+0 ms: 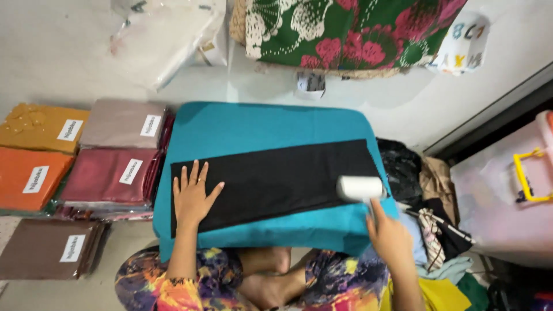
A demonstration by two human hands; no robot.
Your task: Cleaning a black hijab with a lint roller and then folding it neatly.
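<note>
A long strip of black cloth (282, 175) lies across a low table covered in teal fabric (259, 124). My left hand (193, 196) rests flat on the left end of the black cloth, fingers spread. My right hand (389, 233) grips the handle of a white lint roller (360, 188), whose roll sits on the right end of the black cloth near the table's right edge.
Stacks of folded, bagged cloths (86, 155) in orange, mustard, pink, maroon and brown lie on the floor at the left. A heap of loose fabrics (429, 224) sits at the right, beside a pale plastic bin (507, 196). Floral green cloth (345, 29) hangs at the back.
</note>
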